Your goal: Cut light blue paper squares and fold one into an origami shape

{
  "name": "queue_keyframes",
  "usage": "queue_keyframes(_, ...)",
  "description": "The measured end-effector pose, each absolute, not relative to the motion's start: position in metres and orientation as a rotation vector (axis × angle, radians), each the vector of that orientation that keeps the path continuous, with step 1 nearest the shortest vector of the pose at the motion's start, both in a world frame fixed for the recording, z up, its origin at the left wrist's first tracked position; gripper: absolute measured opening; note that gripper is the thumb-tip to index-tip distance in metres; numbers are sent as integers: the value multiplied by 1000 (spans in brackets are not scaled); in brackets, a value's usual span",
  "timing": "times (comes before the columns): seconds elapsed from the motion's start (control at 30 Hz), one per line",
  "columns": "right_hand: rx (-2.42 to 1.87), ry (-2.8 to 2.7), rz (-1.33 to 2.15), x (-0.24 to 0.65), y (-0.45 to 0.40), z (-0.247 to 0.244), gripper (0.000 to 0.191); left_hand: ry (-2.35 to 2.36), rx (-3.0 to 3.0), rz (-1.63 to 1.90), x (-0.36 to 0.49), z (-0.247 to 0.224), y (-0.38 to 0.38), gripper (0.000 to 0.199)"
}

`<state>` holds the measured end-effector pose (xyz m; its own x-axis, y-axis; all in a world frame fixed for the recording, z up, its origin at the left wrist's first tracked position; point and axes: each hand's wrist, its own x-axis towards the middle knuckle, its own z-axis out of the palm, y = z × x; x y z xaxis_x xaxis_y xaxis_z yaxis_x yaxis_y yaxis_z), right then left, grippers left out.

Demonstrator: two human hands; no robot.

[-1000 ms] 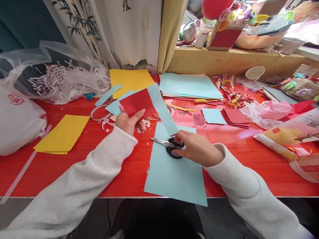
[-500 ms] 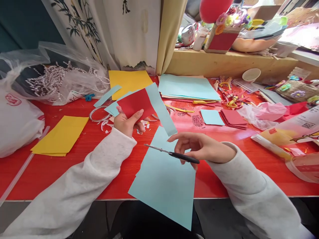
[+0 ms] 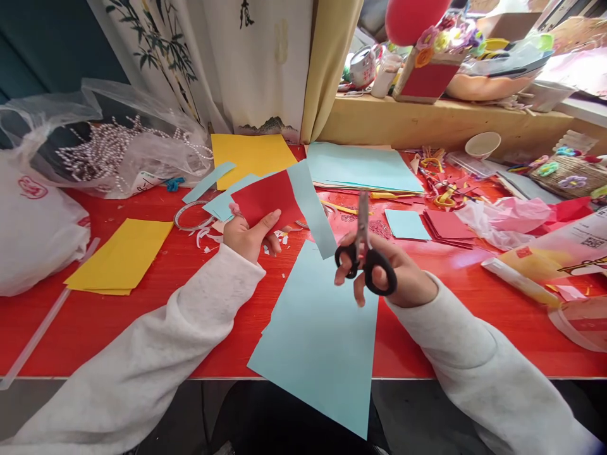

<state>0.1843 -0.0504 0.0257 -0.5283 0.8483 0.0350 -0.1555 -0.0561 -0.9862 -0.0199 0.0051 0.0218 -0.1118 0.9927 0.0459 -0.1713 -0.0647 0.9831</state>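
Note:
My left hand [image 3: 249,237] grips a red paper piece [image 3: 268,199] together with light blue paper [image 3: 312,212] that shows beyond its right edge as a long strip. Black-handled scissors [image 3: 363,218] are in my right hand [image 3: 398,272], with fingers through the handle loops and the blades pointing up and away, nearly together. Beneath both hands, a large light blue sheet [image 3: 317,341] lies on the red table and hangs over its front edge. The scissors are apart from the held paper, just right of the strip's lower end.
Yellow sheets [image 3: 121,256] lie at left beside a white plastic bag [image 3: 42,221]. Behind are another yellow sheet [image 3: 251,151] and a blue paper stack [image 3: 365,165]. Small blue [image 3: 406,224] and red squares [image 3: 448,227], scraps and a cup [image 3: 482,145] are at right.
The scissors have turned from pointing left to pointing up and away, and my right hand has rotated with them. My left hand keeps its hold on the papers.

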Motion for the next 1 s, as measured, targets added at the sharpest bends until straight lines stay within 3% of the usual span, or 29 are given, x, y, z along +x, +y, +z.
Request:
queue_keyframes(0.13,-680,-1662,1843,176,-49,17,65,1126,1112,1373,-19,25,2,30)
queue_keyframes(0.4,-1122,-1521,1543,169,-51,12,53,1109,1103,1302,-17,23,-2,36)
queue_keyframes(1.0,-1144,-1482,1534,169,-50,6,52,1070,1055,1260,-14,21,-4,28)
